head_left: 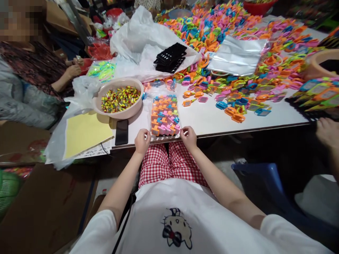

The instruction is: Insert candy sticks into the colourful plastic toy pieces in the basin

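Observation:
A clear plastic bag [165,114] lies flat at the table's near edge, filled with rows of small orange, pink, blue and green plastic pieces. My left hand [142,141] is closed in a pinch at the bag's near left corner. At the near right corner, my right hand [189,138] pinches the bag's edge with thumb and forefinger, the other fingers curled. Left of the bag stands a pale pink bowl [135,108] of small yellow and red pieces. A black phone [122,132] lies between the bowl and the table edge.
Colourful plastic tags [235,95] are heaped across the table's right and back. Black cards [171,57] are stacked on white plastic sheeting [137,33]; a silvery bag [238,54] lies on the heap. Yellow paper [87,134] is at left. People sit on both sides.

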`<state>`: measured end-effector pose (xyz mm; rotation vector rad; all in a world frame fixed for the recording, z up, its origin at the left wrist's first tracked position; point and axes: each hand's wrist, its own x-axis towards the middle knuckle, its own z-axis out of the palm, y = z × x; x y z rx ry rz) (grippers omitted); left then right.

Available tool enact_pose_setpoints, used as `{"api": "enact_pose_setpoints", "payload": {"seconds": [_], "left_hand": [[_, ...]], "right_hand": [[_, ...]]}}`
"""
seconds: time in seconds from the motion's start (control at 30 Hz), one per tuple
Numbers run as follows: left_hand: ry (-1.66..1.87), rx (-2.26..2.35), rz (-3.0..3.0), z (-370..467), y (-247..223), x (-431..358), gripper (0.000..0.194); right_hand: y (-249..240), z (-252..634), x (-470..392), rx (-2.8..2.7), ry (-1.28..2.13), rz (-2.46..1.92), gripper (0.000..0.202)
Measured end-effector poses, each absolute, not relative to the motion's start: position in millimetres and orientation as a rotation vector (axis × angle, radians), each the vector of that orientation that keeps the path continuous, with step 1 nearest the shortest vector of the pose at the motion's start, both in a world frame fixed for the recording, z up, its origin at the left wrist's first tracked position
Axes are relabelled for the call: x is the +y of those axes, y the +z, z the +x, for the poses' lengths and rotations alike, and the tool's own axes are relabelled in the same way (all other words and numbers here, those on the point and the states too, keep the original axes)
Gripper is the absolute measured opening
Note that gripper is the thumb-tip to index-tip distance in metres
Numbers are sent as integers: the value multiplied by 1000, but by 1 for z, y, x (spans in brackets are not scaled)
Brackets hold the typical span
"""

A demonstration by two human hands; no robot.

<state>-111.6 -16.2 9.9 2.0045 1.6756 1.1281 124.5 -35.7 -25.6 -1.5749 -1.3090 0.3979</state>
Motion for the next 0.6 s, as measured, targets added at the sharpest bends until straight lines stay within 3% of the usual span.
{"api": "enact_pose_setpoints", "payload": {"seconds": [0.17, 0.3, 0.6], "left_hand": [[871, 1681, 2025, -106, -14, -8, 31], [737, 1554, 2008, -93, -22, 7, 18], [1065, 1471, 1637, -58, -19, 3, 34]], "right_hand": [[-36, 125, -22, -1356, 500, -1680, 17], [-39, 123, -10, -1400, 603, -1648, 17], [-38, 117, -14, -1098, 681, -1553, 20]]}}
